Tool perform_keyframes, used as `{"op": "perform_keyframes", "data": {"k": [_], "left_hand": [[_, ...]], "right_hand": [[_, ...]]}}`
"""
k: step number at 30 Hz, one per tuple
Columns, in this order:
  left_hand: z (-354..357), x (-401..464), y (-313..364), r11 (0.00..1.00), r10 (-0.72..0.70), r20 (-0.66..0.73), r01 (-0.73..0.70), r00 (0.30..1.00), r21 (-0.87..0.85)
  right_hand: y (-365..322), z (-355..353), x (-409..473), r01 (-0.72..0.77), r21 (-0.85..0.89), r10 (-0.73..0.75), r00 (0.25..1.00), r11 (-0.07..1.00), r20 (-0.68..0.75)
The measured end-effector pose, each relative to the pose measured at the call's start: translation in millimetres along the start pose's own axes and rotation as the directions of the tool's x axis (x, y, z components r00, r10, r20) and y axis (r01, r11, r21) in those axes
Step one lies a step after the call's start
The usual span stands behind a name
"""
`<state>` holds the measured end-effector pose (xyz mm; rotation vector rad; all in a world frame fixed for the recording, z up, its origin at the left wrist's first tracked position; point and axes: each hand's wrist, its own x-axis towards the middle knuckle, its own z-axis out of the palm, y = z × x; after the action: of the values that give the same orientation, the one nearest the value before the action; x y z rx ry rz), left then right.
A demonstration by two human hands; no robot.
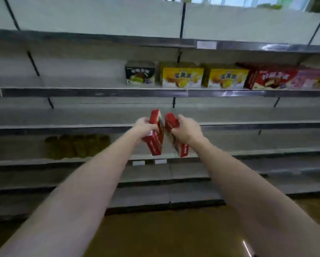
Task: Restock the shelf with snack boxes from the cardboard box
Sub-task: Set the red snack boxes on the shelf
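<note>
At the centre of the frame the left hand [146,127] grips a red snack box [155,134] by its long side, fingers curled round it. Just beside it the right hand [186,129] grips a second red snack box [176,135] the same way. Both boxes stand on end and tilt, their lower ends leaning toward each other; whether they touch there cannot be told through the blur. Both arms reach forward from the lower corners of the frame.

Behind the hands runs a grey store shelf [81,125] with bare tiers. One tier up, right of centre, stands a row already in place: a dark green box [139,73], two yellow cake boxes [182,76] [227,77], a red chocolate-pie box [270,77] and a pink box [311,77] at the right edge. At the lower left of the frame, some blurred yellowish packages [77,145] sit on a lower tier. The cardboard box is out of view.

The step in hand looks like carrying two boxes up to the shelf. The next move likely calls for turning each box face-out and setting it flat on a tier, probably beside the matching red box.
</note>
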<state>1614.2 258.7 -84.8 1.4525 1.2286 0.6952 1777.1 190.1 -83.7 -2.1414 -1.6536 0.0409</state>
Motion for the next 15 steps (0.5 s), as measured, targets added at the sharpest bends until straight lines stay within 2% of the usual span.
{"op": "perform_keyframes", "data": {"k": [6, 10, 15], "left_hand": [[-86, 16, 32, 0.993, 0.047, -0.220, -0.069, 0.974, -0.095], [-141, 32, 54, 0.984, 0.170, -0.418, -0.177, 0.892, 0.023], [-197, 66, 71, 0.963, 0.269, -0.497, -0.214, 0.825, 0.166]], "right_hand": [[-75, 1, 55, 0.190, -0.021, -0.191, 0.979, 0.981, -0.066], [-119, 1, 94, 0.302, -0.058, -0.307, 0.944, 0.952, -0.119], [-170, 16, 152, 0.386, -0.116, -0.399, 0.908, 0.915, -0.128]]}}
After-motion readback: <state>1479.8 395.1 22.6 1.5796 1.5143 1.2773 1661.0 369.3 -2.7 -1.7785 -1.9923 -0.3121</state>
